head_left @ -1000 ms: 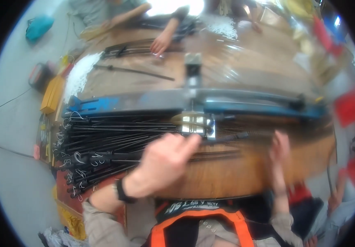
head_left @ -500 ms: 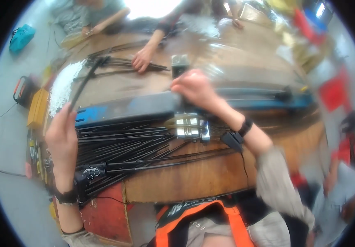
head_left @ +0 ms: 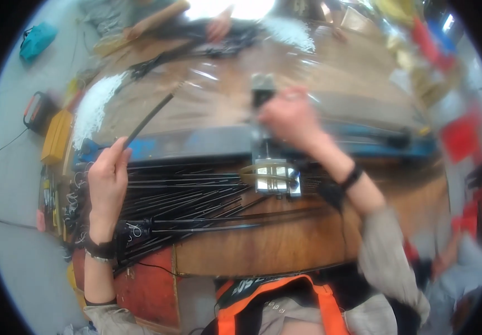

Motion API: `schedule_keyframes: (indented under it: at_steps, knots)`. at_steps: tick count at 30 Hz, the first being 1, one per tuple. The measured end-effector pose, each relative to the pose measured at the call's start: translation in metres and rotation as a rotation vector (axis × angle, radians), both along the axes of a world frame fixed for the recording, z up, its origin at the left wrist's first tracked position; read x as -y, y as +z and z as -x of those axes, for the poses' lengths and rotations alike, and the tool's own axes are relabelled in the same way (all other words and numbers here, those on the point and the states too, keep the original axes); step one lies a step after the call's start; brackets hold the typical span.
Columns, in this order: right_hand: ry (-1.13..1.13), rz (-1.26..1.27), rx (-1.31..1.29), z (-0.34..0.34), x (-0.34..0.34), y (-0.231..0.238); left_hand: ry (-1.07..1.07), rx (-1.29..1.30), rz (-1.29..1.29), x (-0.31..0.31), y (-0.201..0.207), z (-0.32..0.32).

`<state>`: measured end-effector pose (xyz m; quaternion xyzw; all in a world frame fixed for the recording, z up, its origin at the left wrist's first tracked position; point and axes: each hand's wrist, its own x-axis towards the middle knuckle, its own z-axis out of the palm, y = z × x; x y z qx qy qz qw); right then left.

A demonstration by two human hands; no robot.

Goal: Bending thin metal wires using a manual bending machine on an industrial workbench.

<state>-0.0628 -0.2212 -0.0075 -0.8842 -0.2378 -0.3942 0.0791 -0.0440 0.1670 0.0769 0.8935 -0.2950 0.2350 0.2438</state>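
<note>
My left hand (head_left: 108,181) is closed round the lower end of a thin black rod (head_left: 150,117), which slants up to the right over the table. My right hand (head_left: 292,118), smeared by motion, is curled beside a small upright metal fixture (head_left: 262,90) on the rail; what its fingers hold, if anything, is hidden. A long grey-and-blue rail (head_left: 196,146) runs across the table in front of me. Just below the fixture sits a shiny metal block (head_left: 274,177) with yellowish tubing. Many black rods (head_left: 196,207) lie in a loose pile between my left forearm and the block.
White bits (head_left: 93,111) are heaped at the table's left, with another white heap (head_left: 288,32) at the far side. Co-workers' hands (head_left: 218,27) are across the table near dark rods (head_left: 224,47). A yellow box (head_left: 56,135) stands at the left edge.
The rod in my left hand has swung over to point further right. A co-worker's hand and the rods beneath it have moved back from the middle. The whole view has shifted slightly.
</note>
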Motion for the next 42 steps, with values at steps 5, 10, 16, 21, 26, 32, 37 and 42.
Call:
schedule_keyframes:
  at_steps: [5,10,16,21,26,32,37,42]
  knots:
    - [-0.396,0.068,-0.066,0.096,0.138,-0.019,0.0,-0.041,-0.194,-0.003,-0.013,-0.017]
    - [-0.602,0.168,0.005,0.158,0.206,-0.002,-0.427,0.035,-0.198,0.11,-0.059,-0.036]
    - [-0.659,0.006,-0.134,0.156,0.205,-0.012,-0.405,-0.059,-0.215,0.147,-0.069,-0.048]
    - [-0.639,-0.02,-0.105,0.156,0.215,-0.027,-0.423,-0.145,-0.222,0.157,-0.083,-0.047]
    - [-0.639,-0.034,-0.1,0.167,0.2,-0.014,-0.508,0.01,-0.083,0.153,-0.088,-0.047]
    - [-0.335,0.024,-0.056,0.165,0.12,-0.016,-0.293,-0.062,-0.234,0.159,-0.087,-0.043]
    - [-0.314,-0.096,-0.166,0.19,0.08,-0.032,-0.274,-0.11,-0.293,0.17,-0.079,-0.041]
    - [-0.271,-0.189,-0.236,0.188,0.062,-0.037,-0.263,-0.113,-0.291,0.172,-0.078,-0.038]
